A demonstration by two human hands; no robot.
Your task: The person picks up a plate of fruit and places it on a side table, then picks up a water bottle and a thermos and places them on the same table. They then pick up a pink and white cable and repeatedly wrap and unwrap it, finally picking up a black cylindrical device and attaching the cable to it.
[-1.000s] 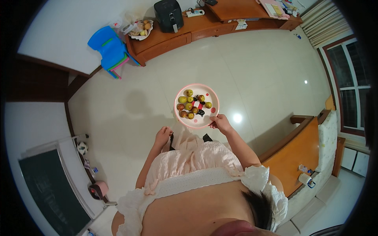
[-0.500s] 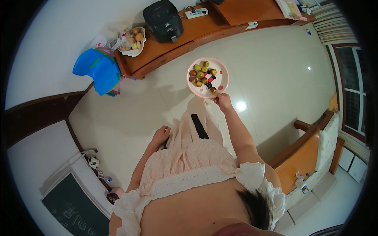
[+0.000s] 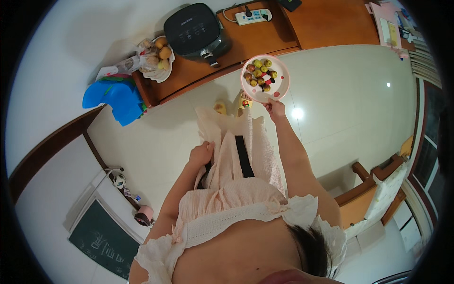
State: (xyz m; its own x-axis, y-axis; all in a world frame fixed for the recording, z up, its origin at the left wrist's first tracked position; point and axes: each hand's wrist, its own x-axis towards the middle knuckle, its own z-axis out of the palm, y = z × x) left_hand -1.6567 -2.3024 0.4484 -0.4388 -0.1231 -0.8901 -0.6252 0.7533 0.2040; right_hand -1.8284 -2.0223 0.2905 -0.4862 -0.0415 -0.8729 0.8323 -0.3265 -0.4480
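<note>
My right hand (image 3: pixel 275 110) is closed on the near rim of a round plate (image 3: pixel 283 88), white inside with a pink rim, pink dots and a red-and-black print. Several small round green and brown fruits (image 3: pixel 257 74) lie on its left and middle part. The plate is held out in front of me over the floor, close to the cabinet's front edge. My left hand (image 3: pixel 202 154) hangs against the skirt of my pale pink dress (image 3: pixel 222 161), fingers curled in. Whether it grips any cloth is hidden.
Ahead runs a wooden cabinet (image 3: pixel 331 26) bearing a black air fryer (image 3: pixel 193 32), a white power strip (image 3: pixel 254 17) and a white dish (image 3: pixel 163 75) of produce. A blue child's chair (image 3: pixel 111 98) stands left, a chalkboard (image 3: pixel 104 239) lower left, and a wooden bench (image 3: pixel 359 203) right.
The cabinet and air fryer appear nearer. The plate, still in my right hand, sits higher and further right in view. My left hand has come up against the skirt, and yellow slippers now show.
</note>
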